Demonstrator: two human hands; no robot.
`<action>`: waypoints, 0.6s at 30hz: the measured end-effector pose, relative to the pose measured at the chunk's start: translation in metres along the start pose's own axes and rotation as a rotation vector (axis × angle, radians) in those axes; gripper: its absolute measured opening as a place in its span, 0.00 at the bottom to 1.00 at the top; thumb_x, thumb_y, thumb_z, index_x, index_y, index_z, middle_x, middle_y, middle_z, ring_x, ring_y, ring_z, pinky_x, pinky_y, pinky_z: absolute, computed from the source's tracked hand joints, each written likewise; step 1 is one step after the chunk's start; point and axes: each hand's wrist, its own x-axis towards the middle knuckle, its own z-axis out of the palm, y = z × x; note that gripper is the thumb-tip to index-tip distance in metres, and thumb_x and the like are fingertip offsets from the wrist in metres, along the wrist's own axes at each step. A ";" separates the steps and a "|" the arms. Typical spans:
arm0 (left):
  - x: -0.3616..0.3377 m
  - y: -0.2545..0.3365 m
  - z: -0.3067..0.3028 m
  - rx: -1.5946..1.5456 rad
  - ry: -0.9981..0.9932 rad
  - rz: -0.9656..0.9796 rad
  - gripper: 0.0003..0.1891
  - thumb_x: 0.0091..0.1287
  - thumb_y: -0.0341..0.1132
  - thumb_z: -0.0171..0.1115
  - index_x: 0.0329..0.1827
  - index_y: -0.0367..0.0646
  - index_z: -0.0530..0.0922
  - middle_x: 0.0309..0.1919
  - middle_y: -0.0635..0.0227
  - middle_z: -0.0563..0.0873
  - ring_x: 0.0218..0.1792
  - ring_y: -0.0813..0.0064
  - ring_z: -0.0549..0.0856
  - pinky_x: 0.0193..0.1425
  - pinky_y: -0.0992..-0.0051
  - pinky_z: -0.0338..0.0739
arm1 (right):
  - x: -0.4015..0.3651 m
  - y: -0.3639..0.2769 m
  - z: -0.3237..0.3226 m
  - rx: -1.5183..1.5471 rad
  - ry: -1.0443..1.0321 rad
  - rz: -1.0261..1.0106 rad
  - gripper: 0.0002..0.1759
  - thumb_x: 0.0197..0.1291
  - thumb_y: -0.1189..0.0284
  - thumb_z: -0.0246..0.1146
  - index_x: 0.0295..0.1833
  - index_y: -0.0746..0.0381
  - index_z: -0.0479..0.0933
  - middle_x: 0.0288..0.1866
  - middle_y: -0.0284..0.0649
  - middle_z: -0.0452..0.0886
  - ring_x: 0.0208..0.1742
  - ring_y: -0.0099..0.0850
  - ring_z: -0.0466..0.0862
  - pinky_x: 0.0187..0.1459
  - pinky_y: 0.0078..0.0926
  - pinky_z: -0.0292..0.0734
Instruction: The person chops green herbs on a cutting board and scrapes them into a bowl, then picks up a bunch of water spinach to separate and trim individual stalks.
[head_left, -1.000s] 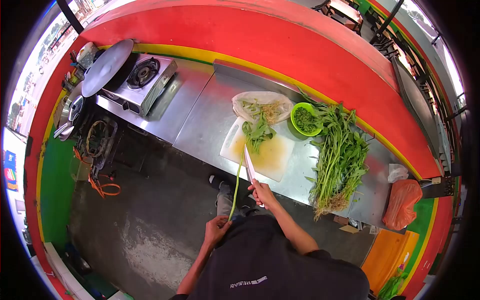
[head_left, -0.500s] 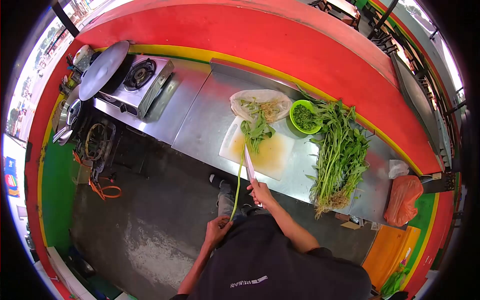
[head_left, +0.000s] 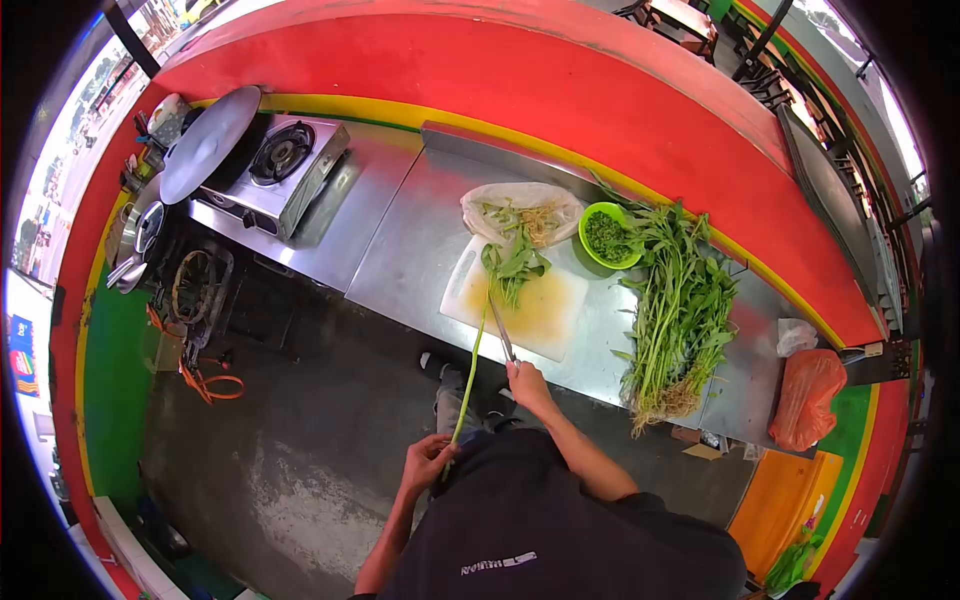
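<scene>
My left hand [head_left: 429,459] is closed round the lower end of a long green stem [head_left: 471,375], close to my body. The stem runs up to its leafy top [head_left: 517,262], which lies on a white cutting board [head_left: 462,283] stained yellow-brown. In my right hand [head_left: 528,385] is a kitchen knife [head_left: 503,332], gripped by the handle. Its blade points up and left over the board, its tip right by the stem below the leaves. Behind the board sits a clear plastic bag [head_left: 482,197] with roots and leaf scraps in it.
A lime-green bowl [head_left: 583,238] of chopped greens stands right of the board, beside a large pile of rooted leafy stalks [head_left: 680,310]. An orange plastic bag [head_left: 806,400] lies at the counter's right end. A gas stove [head_left: 285,165] and a big round lid [head_left: 212,143] are on the left.
My right hand has shifted slightly right and turned the knife, so its blade now leans more to the left with its edge showing thinner. My left hand has moved slightly left with the stem.
</scene>
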 end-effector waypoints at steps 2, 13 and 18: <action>-0.002 -0.001 -0.001 -0.026 -0.003 0.003 0.15 0.70 0.32 0.67 0.55 0.32 0.81 0.38 0.62 0.90 0.38 0.79 0.87 0.42 0.77 0.82 | -0.001 -0.004 -0.003 -0.009 -0.017 0.023 0.27 0.74 0.55 0.51 0.37 0.70 0.79 0.34 0.63 0.83 0.39 0.61 0.84 0.43 0.54 0.77; -0.011 -0.012 -0.005 -0.012 0.089 0.022 0.15 0.70 0.32 0.68 0.55 0.31 0.81 0.38 0.61 0.90 0.38 0.77 0.88 0.39 0.76 0.82 | -0.005 0.004 -0.009 0.122 -0.054 0.033 0.30 0.73 0.51 0.52 0.39 0.70 0.79 0.36 0.65 0.83 0.44 0.63 0.83 0.47 0.56 0.77; -0.012 -0.010 0.000 -0.023 0.102 0.042 0.15 0.69 0.32 0.68 0.53 0.32 0.81 0.37 0.62 0.90 0.37 0.77 0.88 0.37 0.77 0.82 | -0.007 0.006 -0.014 0.113 -0.038 -0.033 0.31 0.72 0.49 0.52 0.39 0.70 0.79 0.35 0.66 0.83 0.44 0.64 0.83 0.48 0.56 0.77</action>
